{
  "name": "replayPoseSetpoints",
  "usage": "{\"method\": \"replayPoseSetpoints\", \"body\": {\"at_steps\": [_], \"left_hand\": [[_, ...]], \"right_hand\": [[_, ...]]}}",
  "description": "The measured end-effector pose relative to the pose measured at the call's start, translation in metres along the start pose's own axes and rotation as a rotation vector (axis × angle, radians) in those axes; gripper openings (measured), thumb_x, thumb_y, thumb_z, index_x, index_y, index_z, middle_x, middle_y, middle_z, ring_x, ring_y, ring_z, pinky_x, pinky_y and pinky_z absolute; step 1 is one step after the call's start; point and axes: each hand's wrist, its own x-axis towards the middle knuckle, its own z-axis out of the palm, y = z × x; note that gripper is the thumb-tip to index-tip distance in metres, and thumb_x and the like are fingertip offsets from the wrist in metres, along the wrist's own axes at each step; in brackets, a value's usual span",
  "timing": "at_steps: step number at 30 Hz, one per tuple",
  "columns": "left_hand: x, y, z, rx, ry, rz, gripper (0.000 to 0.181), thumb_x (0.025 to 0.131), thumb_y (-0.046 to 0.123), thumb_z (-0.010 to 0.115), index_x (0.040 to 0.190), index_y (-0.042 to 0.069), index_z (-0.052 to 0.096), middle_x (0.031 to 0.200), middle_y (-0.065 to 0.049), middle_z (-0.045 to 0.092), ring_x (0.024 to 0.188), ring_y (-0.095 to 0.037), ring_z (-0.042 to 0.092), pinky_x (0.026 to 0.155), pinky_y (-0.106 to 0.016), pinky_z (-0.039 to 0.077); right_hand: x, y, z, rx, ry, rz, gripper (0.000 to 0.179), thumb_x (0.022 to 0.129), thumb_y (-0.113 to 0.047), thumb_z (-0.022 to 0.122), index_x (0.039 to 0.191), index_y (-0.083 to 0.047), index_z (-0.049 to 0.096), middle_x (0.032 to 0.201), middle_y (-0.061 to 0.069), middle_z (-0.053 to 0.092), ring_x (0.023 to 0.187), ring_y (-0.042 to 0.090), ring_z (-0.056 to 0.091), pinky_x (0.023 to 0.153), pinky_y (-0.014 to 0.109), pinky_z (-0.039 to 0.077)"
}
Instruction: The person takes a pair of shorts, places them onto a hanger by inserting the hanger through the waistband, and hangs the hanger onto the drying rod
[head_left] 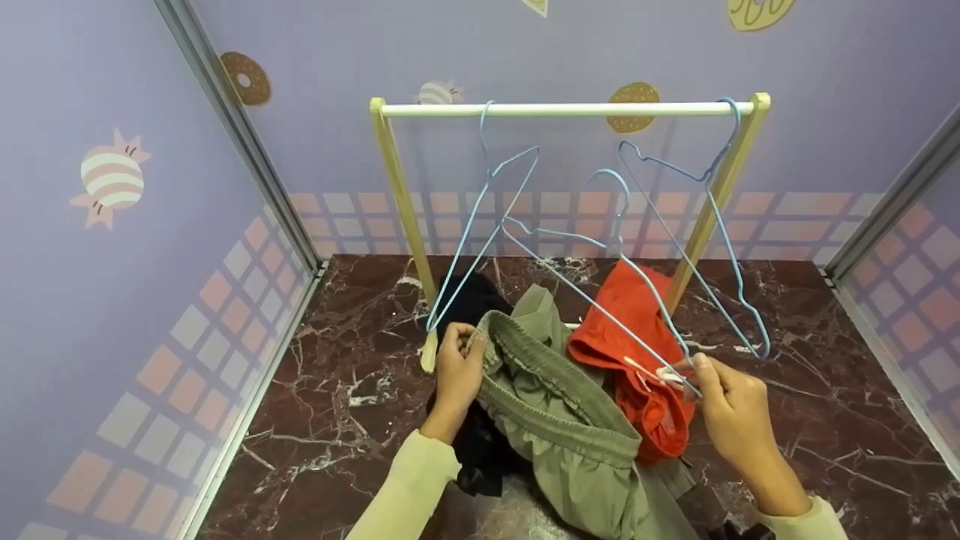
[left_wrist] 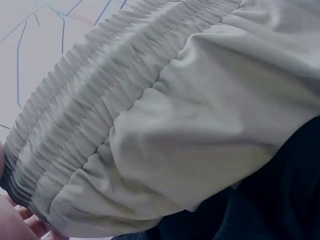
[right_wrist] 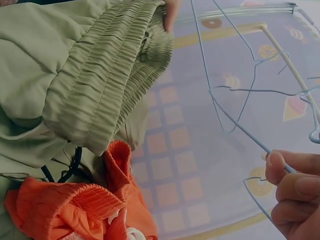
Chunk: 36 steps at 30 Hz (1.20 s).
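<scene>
My left hand (head_left: 459, 375) grips the elastic waistband of olive green pants (head_left: 559, 439), holding one end of it up. The waist opening gapes toward the rack, and the gathered waistband (left_wrist: 95, 105) fills much of the left wrist view. On the other side, my right hand (head_left: 739, 416) pinches the lower right corner of a light blue wire hanger (head_left: 622, 214). That hanger is off the rod, its hook pointing up and its far corner reaching left above the pants. Thumb and fingertips close on the wire in the right wrist view.
A small rack with a white rod (head_left: 570, 110) stands behind. From it hang a blue hanger (head_left: 489, 176) at left and another blue hanger (head_left: 709, 178) at right. Red shorts (head_left: 619, 315) and black clothing (head_left: 472, 296) lie on the dark marbled surface (head_left: 337, 405). Patterned walls enclose the sides.
</scene>
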Motion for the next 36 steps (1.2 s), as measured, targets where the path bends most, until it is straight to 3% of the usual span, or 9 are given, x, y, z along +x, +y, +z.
{"method": "replayPoseSetpoints", "body": {"at_steps": [9,16,20,25,31,36], "left_hand": [[0.004,-0.004,-0.005,0.024,0.029,-0.006,0.006,0.092,0.009,0.057,0.097,0.008,0.054,0.083,-0.002,0.053,0.073,-0.014,0.047,0.069,-0.029,0.038],[0.007,-0.006,-0.008,0.020,0.044,-0.006,0.006,0.092,0.009,0.058,0.098,0.009,0.055,0.090,-0.006,0.057,0.082,-0.017,0.051,0.077,-0.031,0.041],[0.010,-0.005,-0.009,0.039,0.054,0.004,0.007,0.092,0.009,0.058,0.099,0.008,0.057,0.093,-0.008,0.059,0.086,-0.018,0.053,0.079,-0.032,0.042],[0.013,-0.002,-0.009,0.085,0.061,0.032,0.006,0.091,0.011,0.059,0.097,0.009,0.058,0.087,-0.006,0.059,0.079,-0.017,0.050,0.076,-0.031,0.040],[0.016,0.000,-0.009,0.097,0.057,0.028,0.010,0.092,0.014,0.059,0.100,0.009,0.059,0.089,-0.008,0.061,0.080,-0.019,0.052,0.077,-0.033,0.042],[0.019,0.000,-0.009,0.122,0.085,0.065,0.009,0.089,0.012,0.060,0.097,0.008,0.059,0.088,-0.009,0.060,0.081,-0.021,0.052,0.077,-0.033,0.041]], "right_hand": [[-0.011,0.007,-0.006,0.041,0.026,-0.026,0.028,0.096,-0.004,0.052,0.077,-0.009,0.073,0.054,-0.015,0.054,0.046,-0.002,0.044,0.046,0.017,0.034],[-0.016,0.011,-0.010,0.053,0.022,0.003,0.029,0.093,0.001,0.053,0.072,-0.006,0.071,0.048,-0.016,0.048,0.040,-0.003,0.038,0.038,0.019,0.028],[-0.019,0.013,-0.013,0.044,0.007,0.053,0.029,0.093,0.001,0.053,0.071,-0.007,0.071,0.047,-0.015,0.047,0.038,-0.002,0.038,0.037,0.019,0.029],[-0.022,0.014,-0.017,0.018,-0.021,0.149,0.031,0.095,-0.001,0.053,0.073,-0.013,0.072,0.046,-0.015,0.049,0.036,-0.001,0.042,0.037,0.017,0.033],[-0.025,0.015,-0.020,0.003,-0.025,0.182,0.032,0.095,-0.001,0.052,0.072,-0.011,0.072,0.044,-0.012,0.048,0.035,0.000,0.040,0.037,0.017,0.033],[-0.029,0.015,-0.023,0.006,-0.024,0.187,0.032,0.095,0.000,0.052,0.072,-0.010,0.072,0.045,-0.012,0.049,0.035,0.000,0.040,0.038,0.017,0.033]]}}
